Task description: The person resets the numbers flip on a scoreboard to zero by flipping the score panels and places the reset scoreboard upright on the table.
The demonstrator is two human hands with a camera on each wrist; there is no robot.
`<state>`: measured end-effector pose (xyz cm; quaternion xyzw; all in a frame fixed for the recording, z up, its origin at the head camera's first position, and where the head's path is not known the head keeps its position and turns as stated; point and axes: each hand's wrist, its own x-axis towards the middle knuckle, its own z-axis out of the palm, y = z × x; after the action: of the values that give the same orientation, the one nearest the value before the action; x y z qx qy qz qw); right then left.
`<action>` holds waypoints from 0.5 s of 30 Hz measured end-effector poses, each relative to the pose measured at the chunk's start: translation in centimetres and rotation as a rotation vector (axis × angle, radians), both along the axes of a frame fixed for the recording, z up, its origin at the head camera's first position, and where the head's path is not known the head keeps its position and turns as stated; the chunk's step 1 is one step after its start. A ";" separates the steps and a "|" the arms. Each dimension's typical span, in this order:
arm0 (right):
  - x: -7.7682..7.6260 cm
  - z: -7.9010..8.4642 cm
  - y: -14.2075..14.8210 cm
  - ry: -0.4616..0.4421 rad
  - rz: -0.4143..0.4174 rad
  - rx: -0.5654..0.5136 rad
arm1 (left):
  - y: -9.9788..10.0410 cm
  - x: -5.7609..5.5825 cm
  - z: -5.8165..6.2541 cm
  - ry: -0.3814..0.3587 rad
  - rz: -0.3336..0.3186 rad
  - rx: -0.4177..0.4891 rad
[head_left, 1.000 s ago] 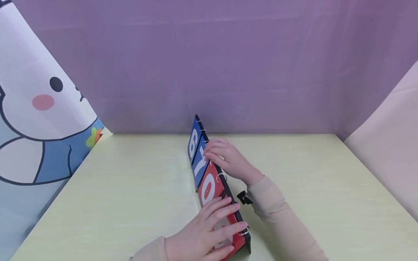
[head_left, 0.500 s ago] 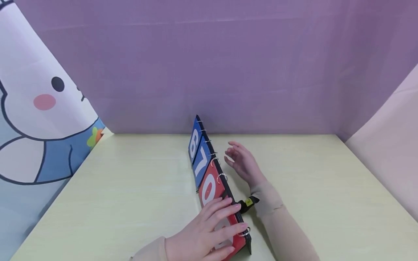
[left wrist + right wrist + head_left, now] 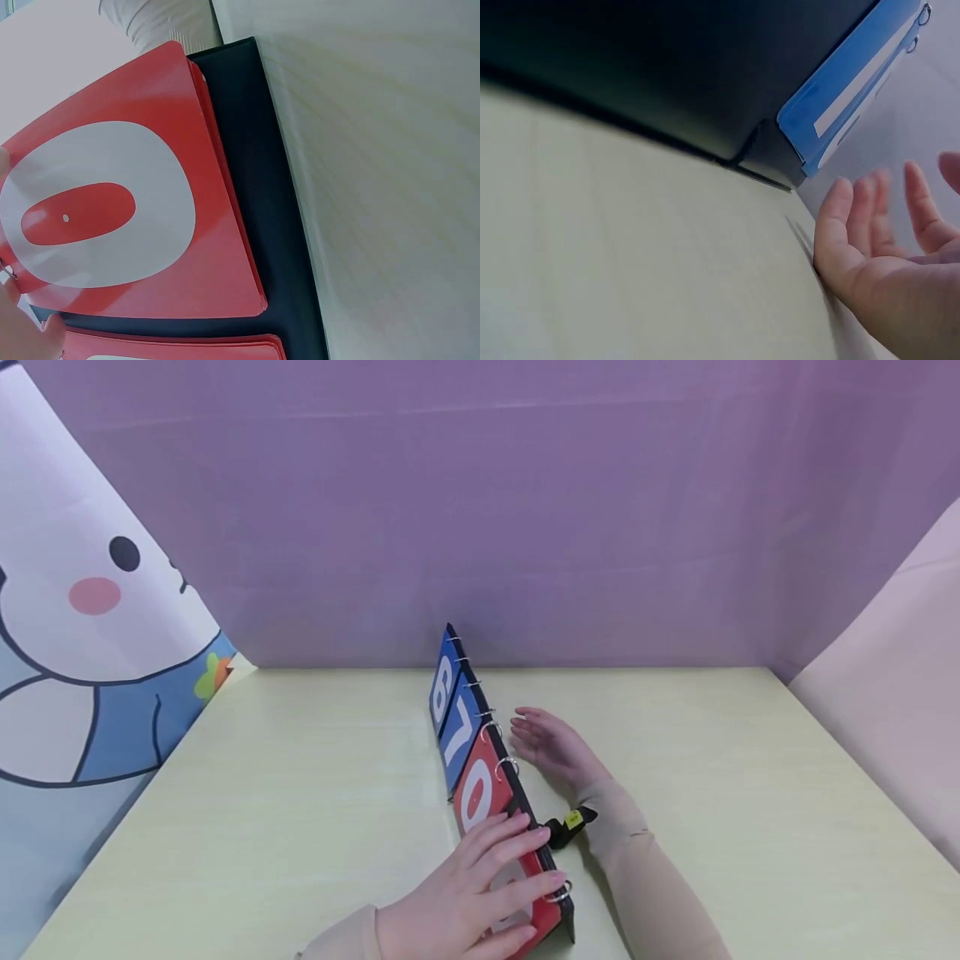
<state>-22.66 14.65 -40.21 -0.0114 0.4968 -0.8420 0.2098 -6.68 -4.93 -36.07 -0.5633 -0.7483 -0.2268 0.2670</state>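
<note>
A tent-shaped flip scoreboard with a black backing (image 3: 259,180) stands lengthwise on the table. Two blue number cards (image 3: 459,739) hang at its far half. Nearer are red cards, one with a white 0 (image 3: 477,793), on silver rings along the top edge. My left hand (image 3: 480,889) rests on the nearest red card, fingers spread and their tips at the top edge; it covers most of that card. My right hand (image 3: 555,747) is behind the board, apart from it, fingers loosely bent and holding nothing. In the right wrist view a blue card (image 3: 840,90) shows past the dark back.
The pale yellow tabletop (image 3: 300,810) extends on both sides of the scoreboard. A purple cloth (image 3: 480,510) hangs behind the table. At left is a cloth with a cartoon animal (image 3: 82,610). A black wrist strap piece (image 3: 572,827) sits at the right cuff, close to the board.
My right hand has let go of the blue card at the top edge and moved right, then sunk slightly. That card's numeral is now uncovered. My left hand has stayed in place.
</note>
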 end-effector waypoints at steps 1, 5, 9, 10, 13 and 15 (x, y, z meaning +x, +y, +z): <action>0.1 -0.1 0.0 -0.008 -0.009 0.003 | 0.0 0.0 0.0 0.001 -0.003 0.002; 0.3 -0.3 -0.2 0.018 0.013 0.009 | 0.1 0.0 0.0 -0.005 -0.003 0.001; 0.6 -0.3 -0.6 0.103 0.066 0.090 | 0.0 -0.1 0.0 0.008 0.000 0.009; 0.6 -0.4 -0.7 0.123 0.082 0.118 | 0.0 -0.1 0.0 0.013 0.000 0.012; 0.7 -0.5 -0.9 0.170 0.129 0.176 | 0.0 -0.1 -0.1 0.008 -0.005 0.014; 0.7 -0.6 -1.1 0.187 0.147 0.196 | 0.0 -0.1 -0.1 0.001 -0.008 0.011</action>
<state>-21.94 13.59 -40.76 -0.1057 0.5917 -0.7673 0.2236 -6.73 -4.95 -36.16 -0.5647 -0.7447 -0.2318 0.2698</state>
